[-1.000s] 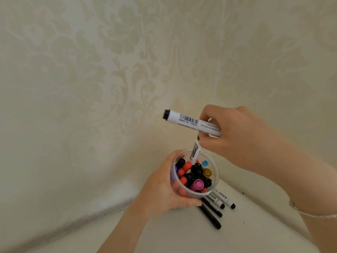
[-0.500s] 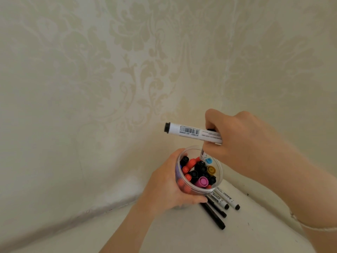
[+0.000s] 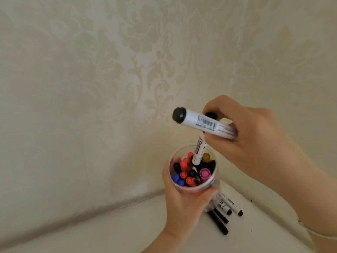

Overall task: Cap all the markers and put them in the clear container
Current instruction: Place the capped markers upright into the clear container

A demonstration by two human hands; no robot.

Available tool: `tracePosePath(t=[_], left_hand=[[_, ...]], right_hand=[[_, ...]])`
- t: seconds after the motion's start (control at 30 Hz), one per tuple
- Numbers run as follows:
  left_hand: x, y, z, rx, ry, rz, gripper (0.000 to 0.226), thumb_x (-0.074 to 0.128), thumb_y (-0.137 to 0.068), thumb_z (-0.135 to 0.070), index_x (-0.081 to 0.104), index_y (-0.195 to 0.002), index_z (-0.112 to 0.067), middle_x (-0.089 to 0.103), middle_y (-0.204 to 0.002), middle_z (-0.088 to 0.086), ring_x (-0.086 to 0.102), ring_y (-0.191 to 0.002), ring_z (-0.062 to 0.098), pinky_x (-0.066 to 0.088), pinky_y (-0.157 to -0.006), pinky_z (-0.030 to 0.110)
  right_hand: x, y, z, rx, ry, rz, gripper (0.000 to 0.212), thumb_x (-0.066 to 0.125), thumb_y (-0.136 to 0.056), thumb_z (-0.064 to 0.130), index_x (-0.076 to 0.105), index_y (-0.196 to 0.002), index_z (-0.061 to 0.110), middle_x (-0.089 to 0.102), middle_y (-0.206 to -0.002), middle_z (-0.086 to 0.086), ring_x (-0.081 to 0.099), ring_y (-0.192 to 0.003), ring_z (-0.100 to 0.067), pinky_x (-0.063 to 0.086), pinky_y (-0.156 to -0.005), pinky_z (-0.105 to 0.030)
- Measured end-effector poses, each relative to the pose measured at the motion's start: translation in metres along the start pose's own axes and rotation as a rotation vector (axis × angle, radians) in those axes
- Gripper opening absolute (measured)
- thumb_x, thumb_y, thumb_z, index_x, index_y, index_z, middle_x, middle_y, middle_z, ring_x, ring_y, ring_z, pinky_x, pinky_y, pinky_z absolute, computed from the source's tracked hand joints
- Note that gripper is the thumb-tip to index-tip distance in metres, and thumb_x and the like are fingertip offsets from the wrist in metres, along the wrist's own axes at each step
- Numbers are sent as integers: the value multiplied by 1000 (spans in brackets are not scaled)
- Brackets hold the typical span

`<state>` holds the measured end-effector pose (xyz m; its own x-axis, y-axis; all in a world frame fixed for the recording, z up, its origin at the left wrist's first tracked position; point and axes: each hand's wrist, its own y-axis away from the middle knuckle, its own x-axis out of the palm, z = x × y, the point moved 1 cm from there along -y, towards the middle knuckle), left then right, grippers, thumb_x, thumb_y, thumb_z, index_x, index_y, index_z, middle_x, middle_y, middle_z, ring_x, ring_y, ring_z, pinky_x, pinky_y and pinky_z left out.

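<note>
Right hand (image 3: 255,143) is closed around two markers at once: a thick white marker (image 3: 202,123) lying roughly level across the fingers, black end cap pointing left, and a thinner white marker (image 3: 199,152) pinched below it and hanging nearly upright, lower end already inside the mouth of the clear container (image 3: 193,187). Whether the thin one's lower end is capped can't be told, it is lost among the others. Left hand (image 3: 184,199) wraps the container from the near-left side, fingers closed on its wall, holding it up off the white surface (image 3: 127,225). Inside, the container looks well filled: red, blue, black, pink and yellowish caps all showing, standing upright and packed close, and every end that shows wears a cap. So most of the job reads as done. Left to do: drop the thin marker, then the thick one, then the loose markers on the surface (image 3: 224,212) just right of and below the container, about four, two white-bodied and two black, lying side by side, near ends capped as far as visible, far ends hidden behind the hand and container. Patterned wallpaper (image 3: 127,70) fills the background.
</note>
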<state>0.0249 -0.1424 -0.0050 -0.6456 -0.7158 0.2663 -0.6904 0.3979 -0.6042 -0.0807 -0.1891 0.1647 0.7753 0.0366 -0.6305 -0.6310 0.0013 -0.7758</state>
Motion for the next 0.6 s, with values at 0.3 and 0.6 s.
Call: tracePosePath(t=[0.3,0.6], left_hand=[[15,-5,-15,-57,20,-99,96,91,-47,-15,45,-131,-25,62,-120,-3,61,-114,17,52,-95,30],[11,-5,-11,0,-51,-52,107,92,-47,4,39,-136,-26,55,-127,-6,56,-119,6,51,-94,23]], right_hand=[[-3,-8,6,-94,95,23,30,39,-84,30,58,-94,9,54,-57,3,30,-35,-7,29,-31,-22],[1,-12,-4,-114,94,-6,27,52,-74,7,60,-101,8,65,-70,-1,38,-38,-3,38,-29,-29]])
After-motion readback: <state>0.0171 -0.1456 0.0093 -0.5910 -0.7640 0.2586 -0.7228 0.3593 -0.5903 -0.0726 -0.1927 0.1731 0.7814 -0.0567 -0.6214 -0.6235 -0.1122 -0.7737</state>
